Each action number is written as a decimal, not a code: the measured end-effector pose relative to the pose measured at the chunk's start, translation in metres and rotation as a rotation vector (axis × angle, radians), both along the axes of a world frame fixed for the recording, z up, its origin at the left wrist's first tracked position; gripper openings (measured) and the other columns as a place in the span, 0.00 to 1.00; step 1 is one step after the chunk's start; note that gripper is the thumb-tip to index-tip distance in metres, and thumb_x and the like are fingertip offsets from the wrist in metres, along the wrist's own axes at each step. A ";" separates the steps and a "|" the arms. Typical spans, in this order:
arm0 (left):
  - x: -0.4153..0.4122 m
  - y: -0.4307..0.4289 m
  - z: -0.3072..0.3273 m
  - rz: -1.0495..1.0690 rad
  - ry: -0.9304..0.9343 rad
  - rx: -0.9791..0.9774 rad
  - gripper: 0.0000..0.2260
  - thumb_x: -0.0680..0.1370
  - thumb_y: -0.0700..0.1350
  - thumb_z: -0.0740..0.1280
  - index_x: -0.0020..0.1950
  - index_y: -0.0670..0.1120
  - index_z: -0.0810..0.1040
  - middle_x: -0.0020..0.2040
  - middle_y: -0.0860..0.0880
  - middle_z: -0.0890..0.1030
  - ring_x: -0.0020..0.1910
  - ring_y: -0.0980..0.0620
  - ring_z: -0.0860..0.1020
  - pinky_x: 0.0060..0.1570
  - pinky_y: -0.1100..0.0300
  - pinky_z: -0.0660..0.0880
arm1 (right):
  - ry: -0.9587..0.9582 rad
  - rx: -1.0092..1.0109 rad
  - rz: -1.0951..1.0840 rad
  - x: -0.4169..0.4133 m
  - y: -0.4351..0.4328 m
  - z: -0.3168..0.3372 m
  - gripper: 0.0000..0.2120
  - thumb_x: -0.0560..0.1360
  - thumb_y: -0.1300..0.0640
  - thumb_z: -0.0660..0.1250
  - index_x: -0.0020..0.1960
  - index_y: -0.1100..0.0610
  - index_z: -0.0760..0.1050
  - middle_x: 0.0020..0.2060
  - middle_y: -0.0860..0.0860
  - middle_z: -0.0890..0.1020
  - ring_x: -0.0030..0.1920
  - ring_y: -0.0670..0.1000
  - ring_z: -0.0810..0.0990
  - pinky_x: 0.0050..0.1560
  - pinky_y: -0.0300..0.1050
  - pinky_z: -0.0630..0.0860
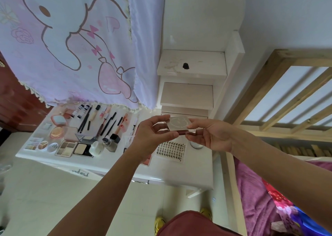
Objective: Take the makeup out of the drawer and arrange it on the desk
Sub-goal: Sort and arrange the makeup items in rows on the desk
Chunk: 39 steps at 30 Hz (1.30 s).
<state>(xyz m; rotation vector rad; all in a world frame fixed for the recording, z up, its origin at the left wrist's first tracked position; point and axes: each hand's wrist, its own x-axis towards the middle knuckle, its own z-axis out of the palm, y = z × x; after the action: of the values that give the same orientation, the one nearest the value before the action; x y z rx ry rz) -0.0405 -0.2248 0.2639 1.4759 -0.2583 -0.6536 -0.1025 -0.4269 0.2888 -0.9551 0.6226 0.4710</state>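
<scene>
My red shorts [190, 223] sat lowest in view, with a yellow slipper [159, 221] on the floor beside them. Both forearms reached up from there over the tabletop [170, 174].

My left hand [152, 136] pinched the left end of a clear square compact [181, 126], thumb on the near edge and fingers on the far edge. My right hand [212, 136] pinched its right end in the same way. The compact was held in the air above the right part of the tabletop, touching nothing else.

On the tabletop, makeup lay in rows to the left: palettes [65, 148] along the front edge, a white bottle [97, 148] just beside them, and pencils and brushes [107, 122] behind. A lash tray [170, 149] lay below the compact, partly hidden by my left wrist. A drawer handle [80, 172] showed on the front. A cartoon-print curtain [71, 46] hung over the tabletop's far edge. A purple blanket [255, 190] lay on the bed to the right.
</scene>
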 end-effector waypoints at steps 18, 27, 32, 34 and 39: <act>0.005 0.014 -0.003 0.041 0.280 -0.294 0.18 0.68 0.34 0.69 0.58 0.36 0.78 0.49 0.37 0.83 0.48 0.43 0.82 0.50 0.57 0.80 | 0.026 -0.091 0.012 -0.002 0.004 0.007 0.10 0.71 0.65 0.72 0.51 0.69 0.79 0.39 0.62 0.83 0.30 0.51 0.83 0.28 0.36 0.79; -0.001 0.006 0.001 0.104 0.087 -0.115 0.39 0.57 0.47 0.83 0.65 0.44 0.75 0.54 0.38 0.82 0.57 0.40 0.80 0.60 0.42 0.75 | -0.004 -0.070 -0.104 0.000 0.011 0.008 0.09 0.73 0.67 0.70 0.53 0.70 0.78 0.39 0.62 0.83 0.33 0.52 0.84 0.29 0.36 0.80; -0.003 0.002 0.005 0.152 0.010 -0.061 0.37 0.60 0.44 0.81 0.67 0.43 0.74 0.49 0.45 0.83 0.53 0.46 0.82 0.59 0.44 0.76 | -0.064 -0.118 -0.080 0.000 0.014 0.013 0.11 0.74 0.64 0.71 0.54 0.67 0.78 0.38 0.61 0.83 0.33 0.52 0.84 0.29 0.37 0.80; -0.002 0.002 0.003 0.204 0.011 -0.041 0.32 0.61 0.44 0.81 0.63 0.44 0.76 0.46 0.48 0.82 0.50 0.46 0.82 0.60 0.45 0.76 | -0.162 -0.301 -0.006 -0.001 0.014 0.011 0.11 0.75 0.59 0.72 0.53 0.65 0.78 0.39 0.60 0.84 0.35 0.54 0.84 0.33 0.41 0.81; 0.000 0.006 -0.003 0.235 0.126 -0.128 0.22 0.66 0.44 0.76 0.58 0.40 0.78 0.53 0.35 0.81 0.52 0.39 0.82 0.56 0.50 0.77 | -0.708 -1.220 0.205 -0.008 0.009 -0.001 0.19 0.71 0.41 0.72 0.56 0.50 0.79 0.49 0.45 0.83 0.47 0.45 0.82 0.46 0.41 0.79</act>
<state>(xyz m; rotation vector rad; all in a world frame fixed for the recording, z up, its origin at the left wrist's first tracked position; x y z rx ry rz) -0.0405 -0.2185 0.2613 1.3125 -0.0272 -0.5274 -0.1104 -0.4179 0.2874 -2.2212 0.0924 -0.1612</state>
